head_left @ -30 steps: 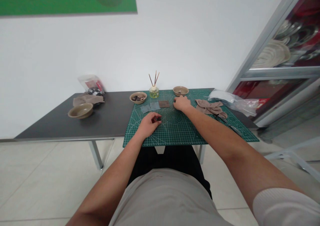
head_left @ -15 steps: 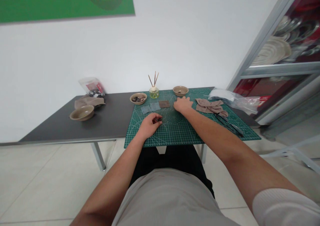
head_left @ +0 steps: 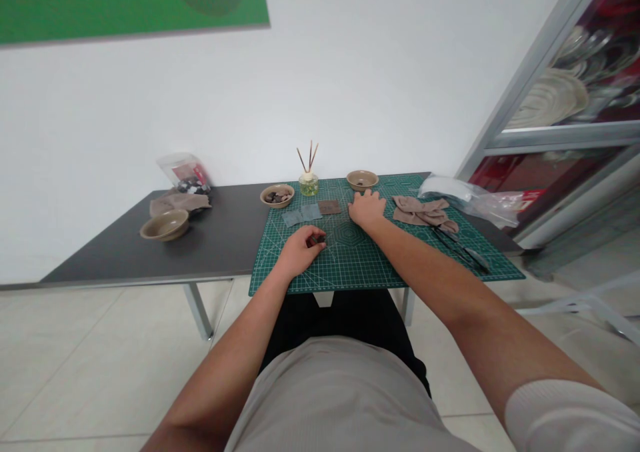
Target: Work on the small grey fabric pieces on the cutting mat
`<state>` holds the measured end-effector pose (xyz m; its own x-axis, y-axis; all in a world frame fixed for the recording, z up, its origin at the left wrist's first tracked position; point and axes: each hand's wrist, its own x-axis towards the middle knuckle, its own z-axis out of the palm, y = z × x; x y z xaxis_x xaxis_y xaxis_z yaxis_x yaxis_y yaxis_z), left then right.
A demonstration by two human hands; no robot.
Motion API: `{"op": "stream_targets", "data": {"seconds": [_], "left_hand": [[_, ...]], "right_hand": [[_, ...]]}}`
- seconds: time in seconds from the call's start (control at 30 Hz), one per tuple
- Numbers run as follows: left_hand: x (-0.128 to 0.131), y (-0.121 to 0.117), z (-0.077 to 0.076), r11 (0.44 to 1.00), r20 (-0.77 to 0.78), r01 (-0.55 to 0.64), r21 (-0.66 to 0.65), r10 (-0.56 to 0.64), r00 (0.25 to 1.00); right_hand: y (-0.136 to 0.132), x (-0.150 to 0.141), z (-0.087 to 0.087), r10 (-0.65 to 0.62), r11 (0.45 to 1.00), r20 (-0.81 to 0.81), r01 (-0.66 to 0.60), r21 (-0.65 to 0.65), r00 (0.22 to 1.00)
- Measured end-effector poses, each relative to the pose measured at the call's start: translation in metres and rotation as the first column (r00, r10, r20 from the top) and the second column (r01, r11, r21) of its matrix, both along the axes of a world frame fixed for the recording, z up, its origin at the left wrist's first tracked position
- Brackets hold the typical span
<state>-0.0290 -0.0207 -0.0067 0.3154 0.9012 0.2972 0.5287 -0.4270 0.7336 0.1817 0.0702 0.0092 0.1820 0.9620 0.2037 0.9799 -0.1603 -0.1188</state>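
Note:
My left hand rests on the green cutting mat, its fingers curled and pinching a small dark stone. My right hand lies farther back on the mat with fingers spread, just in front of a tan bowl holding something small and dark. What lies under that palm is hidden. Between the hands and the back edge are two blue-grey squares and a brown square. A second bowl, with dark and light stones in it, stands at the mat's back left.
A reed diffuser stands at the back. Right of my right hand lie a crumpled brown cloth, black-framed glasses and a plastic bag. On the left table are another bowl, a cloth and a clear tub.
Both hands keep nearly the same places and poses. The fingers of my right hand shift slightly; the whole view has moved a little.

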Motion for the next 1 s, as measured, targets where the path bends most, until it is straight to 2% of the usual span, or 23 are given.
{"op": "stream_targets", "data": {"seconds": [0.07, 0.13, 0.2, 0.33, 0.77, 0.9, 1.0], "left_hand": [[0.0, 0.0, -0.001, 1.0, 0.002, 0.006, -0.007, -0.006, 1.0], [0.0, 0.0, -0.001, 1.0, 0.006, 0.009, -0.01, -0.009, 1.0], [0.001, -0.001, -0.001, 1.0, 0.009, 0.007, -0.007, -0.007, 1.0], [0.001, -0.002, 0.001, 1.0, -0.003, -0.001, 0.003, 0.001, 1.0], [0.001, -0.003, 0.004, 1.0, -0.01, -0.001, 0.003, 0.001, 1.0], [0.001, -0.002, 0.002, 1.0, 0.002, -0.01, 0.001, 0.01, 1.0], [0.001, -0.001, 0.001, 1.0, 0.016, -0.028, 0.001, 0.028, 0.999]], "right_hand": [[-0.007, -0.008, -0.001, 0.086, 0.992, 0.03, -0.089, 0.091, 0.996], [-0.011, -0.018, -0.004, 0.225, 0.966, 0.011, -0.224, 0.129, 0.974], [-0.013, -0.028, -0.009, 0.314, 0.948, -0.037, -0.312, 0.059, 0.949], [-0.009, -0.042, -0.017, 0.383, 0.922, -0.066, -0.386, -0.036, 0.921], [-0.003, -0.046, -0.015, 0.343, 0.939, -0.118, -0.34, 0.039, 0.932], [0.0, -0.043, -0.014, 0.345, 0.935, -0.219, -0.315, 0.16, 0.913], [0.004, -0.04, -0.012, 0.346, 0.925, -0.357, -0.252, 0.283, 0.868]]}}
